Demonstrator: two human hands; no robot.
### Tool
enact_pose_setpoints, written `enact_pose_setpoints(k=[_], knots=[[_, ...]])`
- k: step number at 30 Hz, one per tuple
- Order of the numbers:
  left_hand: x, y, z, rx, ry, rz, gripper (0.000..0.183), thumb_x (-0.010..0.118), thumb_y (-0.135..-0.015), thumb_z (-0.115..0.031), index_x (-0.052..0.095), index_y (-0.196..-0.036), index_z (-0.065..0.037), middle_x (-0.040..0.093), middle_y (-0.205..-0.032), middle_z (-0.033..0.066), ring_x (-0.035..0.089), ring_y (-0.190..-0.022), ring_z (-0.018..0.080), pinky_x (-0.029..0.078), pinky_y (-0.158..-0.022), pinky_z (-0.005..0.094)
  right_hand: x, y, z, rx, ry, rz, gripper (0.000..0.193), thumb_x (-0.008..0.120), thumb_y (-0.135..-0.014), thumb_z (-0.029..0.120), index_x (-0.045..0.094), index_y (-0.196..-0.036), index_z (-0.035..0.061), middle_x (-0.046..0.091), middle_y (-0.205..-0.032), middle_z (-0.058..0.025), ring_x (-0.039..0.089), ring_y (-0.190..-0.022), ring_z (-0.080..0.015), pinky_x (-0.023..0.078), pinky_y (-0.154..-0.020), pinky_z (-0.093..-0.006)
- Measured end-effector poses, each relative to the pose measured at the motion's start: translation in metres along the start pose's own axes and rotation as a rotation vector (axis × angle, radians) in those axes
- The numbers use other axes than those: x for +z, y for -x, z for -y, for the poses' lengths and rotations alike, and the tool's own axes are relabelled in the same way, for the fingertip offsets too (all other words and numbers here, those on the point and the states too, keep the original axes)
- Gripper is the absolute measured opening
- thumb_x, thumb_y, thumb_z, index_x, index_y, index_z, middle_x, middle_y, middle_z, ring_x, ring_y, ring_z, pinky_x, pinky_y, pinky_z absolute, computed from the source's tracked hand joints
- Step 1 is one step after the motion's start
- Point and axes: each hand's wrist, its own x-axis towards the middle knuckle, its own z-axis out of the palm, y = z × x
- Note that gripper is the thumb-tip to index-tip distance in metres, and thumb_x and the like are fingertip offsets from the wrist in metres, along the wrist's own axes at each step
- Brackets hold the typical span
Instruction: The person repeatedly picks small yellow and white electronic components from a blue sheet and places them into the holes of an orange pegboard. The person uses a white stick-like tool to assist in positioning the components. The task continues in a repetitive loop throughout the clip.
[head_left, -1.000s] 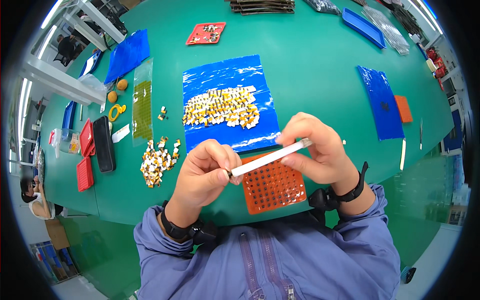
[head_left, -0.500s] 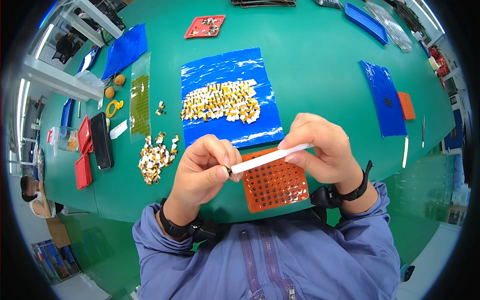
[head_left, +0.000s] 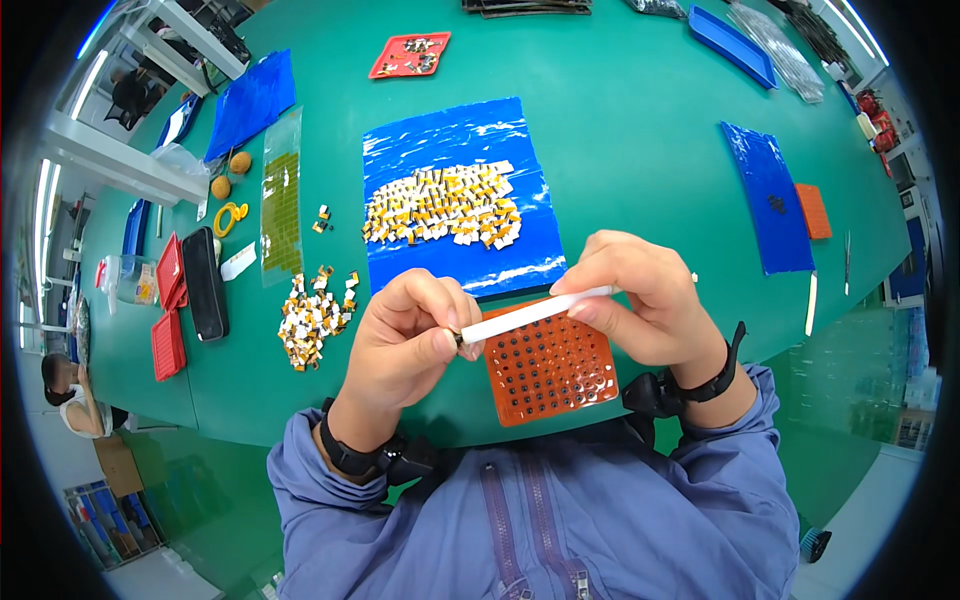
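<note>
Between thumb and forefinger, my right hand grips a white plastic stick that slants down to the left. My left hand pinches a small dark part at the stick's lower left end; the fingers mostly cover it. Below the stick lies an orange-red tray with rows of small round black pieces. Farther off, a blue film sheet carries a crowd of small white, yellow and black parts. Left of my left hand is a loose pile of similar small parts.
On the left are a black case, red trays, yellow tape and a strip of olive-green pieces. A red tray stands at the back. On the right lie a blue sheet, an orange block and tweezers.
Almost nothing differs. Both hands keep their grip, with the right fingers and the stick shifted only very slightly.
</note>
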Motion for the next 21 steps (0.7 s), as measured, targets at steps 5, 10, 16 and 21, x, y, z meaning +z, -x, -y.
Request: enact_pose_setpoints(k=[5,10,16,21], knots=[[-0.001,-0.001,0.002,0.043,-0.067,-0.039,0.009,0.056,-0.082,-0.007,0.047,-0.083,-0.004,0.050,-0.076,0.0050,0.050,-0.072,0.0145,0.040,-0.063,0.0256,-0.005,0.000,0.002,0.028,0.067,0.050,0.011,0.063,-0.073,0.003,0.059,-0.083,0.0011,0.056,-0.065,-0.0056,0.052,-0.055,-0.0152,0.039,-0.048,-0.0245],[-0.001,-0.003,0.002,0.100,-0.142,-0.135,0.006,0.053,-0.083,-0.003,0.047,-0.083,-0.004,0.051,-0.077,0.0047,0.050,-0.072,0.0139,0.041,-0.064,0.0252,-0.003,0.000,0.014,0.075,-0.083,-0.066,0.015,0.066,-0.068,-0.001,0.060,-0.082,0.0013,0.058,-0.067,-0.0053,0.052,-0.055,-0.0139,0.039,-0.048,-0.0242],[-0.003,-0.005,-0.010,0.124,-0.316,-0.230,0.005,0.052,-0.083,-0.003,0.047,-0.083,-0.004,0.053,-0.077,0.0064,0.050,-0.071,0.0134,0.041,-0.065,0.0247,0.007,-0.003,0.020,-0.092,-0.078,-0.093,0.012,0.067,-0.069,0.002,0.057,-0.075,0.0037,0.058,-0.067,-0.0057,0.052,-0.052,-0.0155,0.039,-0.046,-0.0244],[-0.002,-0.003,-0.030,0.208,-0.756,-0.356,0.012,0.058,-0.077,0.004,0.053,-0.087,0.000,0.057,-0.079,0.0047,0.054,-0.072,0.0085,0.043,-0.065,0.0200,0.013,-0.004,0.019,-0.173,0.092,-0.037,0.015,0.066,-0.070,0.005,0.050,-0.070,0.0030,0.054,-0.062,-0.0060,0.052,-0.053,-0.0180,0.041,-0.047,-0.0269]])
